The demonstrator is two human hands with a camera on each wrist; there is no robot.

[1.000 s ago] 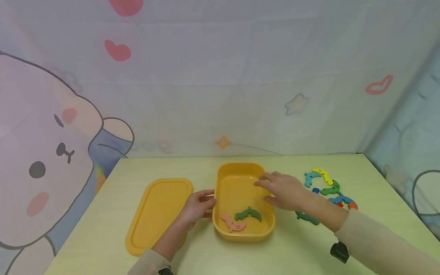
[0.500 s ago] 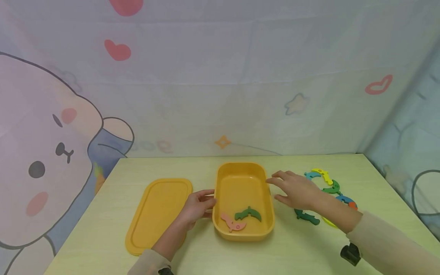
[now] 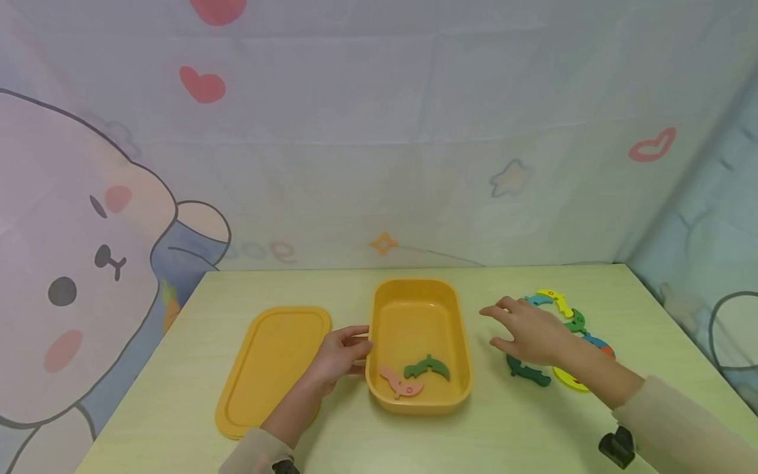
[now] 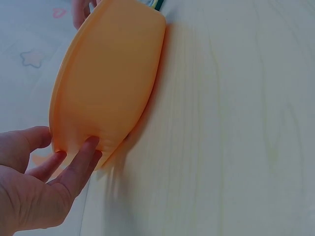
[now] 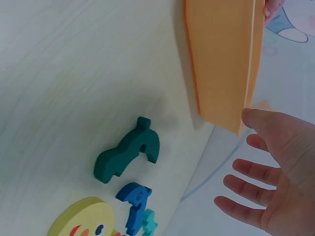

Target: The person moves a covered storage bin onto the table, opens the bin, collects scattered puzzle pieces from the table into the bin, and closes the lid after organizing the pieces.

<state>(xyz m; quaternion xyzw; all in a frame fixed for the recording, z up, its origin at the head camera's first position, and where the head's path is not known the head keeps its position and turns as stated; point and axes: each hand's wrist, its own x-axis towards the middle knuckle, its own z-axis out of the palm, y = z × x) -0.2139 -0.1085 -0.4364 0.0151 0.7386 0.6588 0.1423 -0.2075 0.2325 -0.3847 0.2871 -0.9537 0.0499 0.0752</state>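
Head view first: there's a yellow box (image 3: pixel 414 332) mid-table with two pieces lying inside at its near end, one pink piece (image 3: pixel 403 386) and one green piece (image 3: pixel 431 366), just beside each other. The left hand (image 3: pixel 339 359) has its fingers against the box's left side. To its left is a flat yellow lid (image 3: pixel 278 362), partly covered by that forearm. The right hand (image 3: pixel 535 332) hangs well apart from the left, in between the box and a bunch of toy pieces, fingers spread and holding nothing. That arm blocks part of the bunch — I can make out a yellow curved piece (image 3: pixel 558 301), a light blue piece (image 3: pixel 539 300), a dark green piece (image 3: pixel 527 373) and a round yellow piece (image 3: pixel 571 380). Behind the table (image 3: pixel 426 444) hangs a printed cloth (image 3: pixel 367 131).

Left wrist view: fingertips rest on the box's outer wall, thumb up at the rim. The wall hides the inside.

Right wrist view: empty fingers apart, thumb overlapping the box's corner in this view. The dark green piece lies nearest the box, then a blue piece (image 5: pixel 138 196) and a teal piece (image 5: pixel 149 221) — the round yellow one, with a face on it, gets cut off by the edge.
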